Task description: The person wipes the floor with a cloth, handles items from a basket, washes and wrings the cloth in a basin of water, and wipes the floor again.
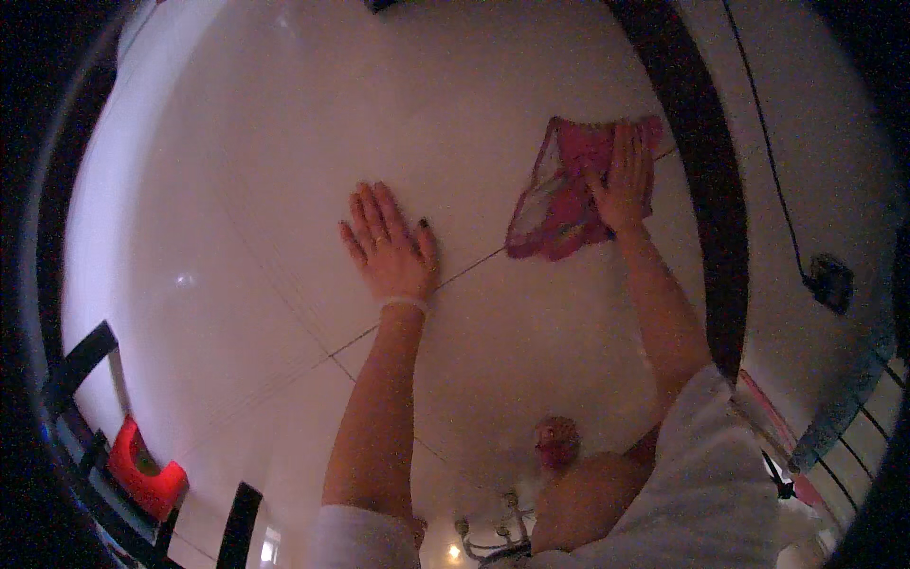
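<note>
My left hand (389, 257) rests palm down on the glossy, pale tiled floor (284, 178), holding nothing, its fingers apart. It wears a ring, and a thin light band circles the wrist. To the right, a crumpled pink cloth (544, 226) with paler patches lies spread across a tile joint. My right hand (625, 181) holds this cloth flat against the tiles, fingers straight and thumb out to the side. Part of the cloth is hidden under the palm.
A dark curved band (711, 178) runs along the right. Beyond it are a black cable (768, 149) and a small dark object (830, 283). Black frame parts (238, 523) and a red object (146, 476) stand at lower left. A lamp (501, 533) shows at the bottom, apparently mirrored.
</note>
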A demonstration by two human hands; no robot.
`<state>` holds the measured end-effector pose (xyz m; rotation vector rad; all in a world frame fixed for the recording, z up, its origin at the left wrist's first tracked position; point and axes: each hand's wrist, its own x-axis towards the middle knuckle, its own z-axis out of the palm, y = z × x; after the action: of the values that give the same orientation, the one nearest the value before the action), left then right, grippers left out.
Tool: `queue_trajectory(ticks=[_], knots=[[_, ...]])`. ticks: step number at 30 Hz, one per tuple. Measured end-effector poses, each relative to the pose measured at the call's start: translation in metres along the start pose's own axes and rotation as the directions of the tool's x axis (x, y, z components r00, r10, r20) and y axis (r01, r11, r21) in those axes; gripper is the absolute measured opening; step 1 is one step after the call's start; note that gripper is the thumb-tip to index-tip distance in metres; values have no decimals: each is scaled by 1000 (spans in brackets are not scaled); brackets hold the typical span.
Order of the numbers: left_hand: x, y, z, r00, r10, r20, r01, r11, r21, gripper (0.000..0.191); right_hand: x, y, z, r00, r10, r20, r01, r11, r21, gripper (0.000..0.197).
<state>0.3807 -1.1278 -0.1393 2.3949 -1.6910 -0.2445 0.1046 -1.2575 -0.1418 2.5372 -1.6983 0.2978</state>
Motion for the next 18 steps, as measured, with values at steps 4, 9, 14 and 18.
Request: queue_trajectory(ticks=[4, 9, 14, 18], knots=[[-9, 4, -1, 998, -25, 64, 24, 999, 29, 64, 44, 49, 14, 998, -25, 64, 23, 999, 37, 73], [-10, -1, 10, 999, -24, 39, 23, 999, 34, 64, 49, 28, 17, 999, 41, -2, -40, 989, 142, 73], [-14, 6, 14, 999, -7, 43, 7, 1000, 0, 65, 19, 7, 62, 885, 428, -185, -457, 874, -167, 74], [-15, 1, 11, 999, 0, 34, 0, 1000, 14, 65, 45, -1, 51, 796, 595, 106, -588, 803, -94, 85]])
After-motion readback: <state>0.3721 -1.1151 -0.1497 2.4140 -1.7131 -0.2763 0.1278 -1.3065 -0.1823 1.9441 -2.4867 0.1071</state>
